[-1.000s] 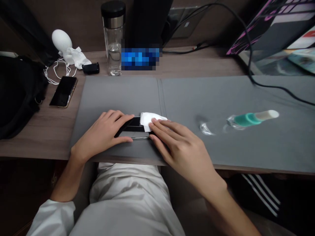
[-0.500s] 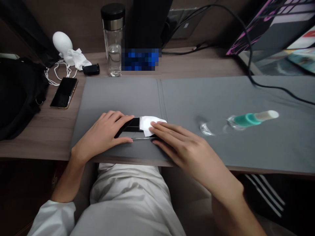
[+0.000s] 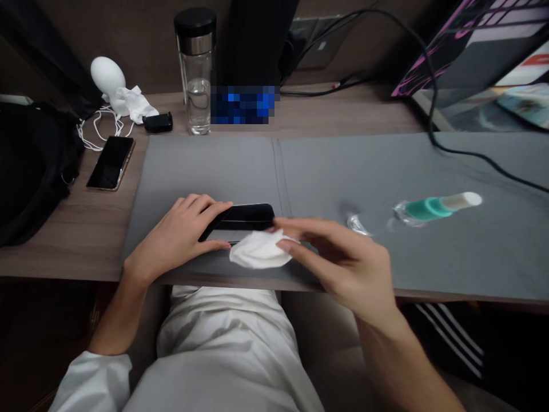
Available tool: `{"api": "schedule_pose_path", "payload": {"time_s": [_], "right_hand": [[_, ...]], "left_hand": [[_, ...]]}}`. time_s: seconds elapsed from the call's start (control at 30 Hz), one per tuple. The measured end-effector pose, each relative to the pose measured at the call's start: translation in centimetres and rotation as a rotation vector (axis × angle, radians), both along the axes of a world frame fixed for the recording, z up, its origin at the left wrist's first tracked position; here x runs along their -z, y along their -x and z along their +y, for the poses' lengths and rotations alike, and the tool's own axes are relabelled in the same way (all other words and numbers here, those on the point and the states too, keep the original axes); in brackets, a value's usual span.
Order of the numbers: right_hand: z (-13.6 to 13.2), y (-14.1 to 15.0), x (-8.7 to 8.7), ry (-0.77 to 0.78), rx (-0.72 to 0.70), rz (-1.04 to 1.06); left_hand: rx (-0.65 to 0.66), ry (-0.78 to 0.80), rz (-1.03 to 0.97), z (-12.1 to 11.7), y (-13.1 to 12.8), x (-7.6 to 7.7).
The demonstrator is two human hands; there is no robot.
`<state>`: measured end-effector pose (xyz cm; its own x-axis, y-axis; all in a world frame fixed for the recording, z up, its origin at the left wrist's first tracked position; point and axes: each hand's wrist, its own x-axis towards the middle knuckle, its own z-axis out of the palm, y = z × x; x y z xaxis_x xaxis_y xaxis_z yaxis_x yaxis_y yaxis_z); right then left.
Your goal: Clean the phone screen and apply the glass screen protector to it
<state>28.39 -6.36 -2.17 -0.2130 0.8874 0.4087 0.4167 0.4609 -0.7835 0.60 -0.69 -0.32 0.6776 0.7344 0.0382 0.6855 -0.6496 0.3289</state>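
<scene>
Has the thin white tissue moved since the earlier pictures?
Yes: the tissue now appears nearer the front edge of the flat grey mat.

2 hands (image 3: 182, 226) (image 3: 355, 263), 2 phones (image 3: 251, 213) (image 3: 111, 163), 2 btls (image 3: 199, 106) (image 3: 429, 209)

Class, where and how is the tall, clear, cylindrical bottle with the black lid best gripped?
Probably take the bottle around its clear body, below the silver band, from the near side: it stands upright, and its straight, round wall should suit a wrapped grip.
</scene>
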Motion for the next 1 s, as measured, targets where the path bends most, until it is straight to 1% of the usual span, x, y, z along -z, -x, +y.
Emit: {"api": "schedule_pose_path", "payload": {"time_s": [0.07, 0.13, 0.2, 0.27, 0.33, 0.37, 0.43, 0.47, 0.53, 0.6, 0.7, 0.87, 0.93, 1.0], "right_hand": [[0.5, 0.7, 0.8, 0.024, 0.136, 0.051], [1.2, 1.1, 1.7, -0.031, 0.233, -0.023], [1.7, 1.2, 2.4, -0.121, 0.287, -0.147], [1.9, 1.1, 2.7, -0.193, 0.289, -0.267], [1.8, 0.9, 2.6, -0.274, 0.265, -0.343], [1.7, 0.8, 2.4, -0.325, 0.239, -0.368], [1.5, 0.7, 2.0, -0.404, 0.135, -0.431], [1.3, 0.7, 1.8, -0.41, 0.067, -0.482], [1.2, 1.0, 1.6, -0.36, -0.055, -0.602], [1.0, 1.4, 1.7, -0.282, -0.099, -0.687], [0.5, 1.9, 1.9, -0.221, -0.066, -0.726], [-1.2, 2.5, 1.7, -0.212, 0.028, -0.793], [-1.5, 2.7, 1.7, -0.211, 0.037, -0.8], [-1.1, 2.8, 2.0, -0.208, 0.05, -0.781]], "left_hand": [[-0.002, 0.001, -0.004, 0.0, 0.1, 0.0], [-0.003, -0.003, -0.003, 0.0, 0.1, 0.0], [-0.002, -0.007, 0.0, 0.0, 0.1, 0.0], [-0.001, -0.011, -0.002, -0.1, 0.1, 0.0], [0.002, -0.013, -0.006, 0.0, 0.1, 0.1], [0.005, -0.015, -0.007, 0.0, 0.1, 0.1], [0.011, -0.021, -0.01, 0.0, 0.1, 0.1], [0.013, -0.025, -0.012, 0.0, 0.1, 0.1], [0.015, -0.031, -0.014, 0.0, 0.1, 0.2], [0.011, -0.031, -0.014, 0.0, 0.1, 0.2], [0.008, -0.031, -0.014, 0.0, 0.0, 0.2], [0.002, -0.024, -0.009, 0.0, 0.0, 0.3], [0.002, -0.026, -0.012, 0.0, 0.0, 0.3], [0.001, -0.03, -0.011, -0.1, 0.0, 0.4]]}}
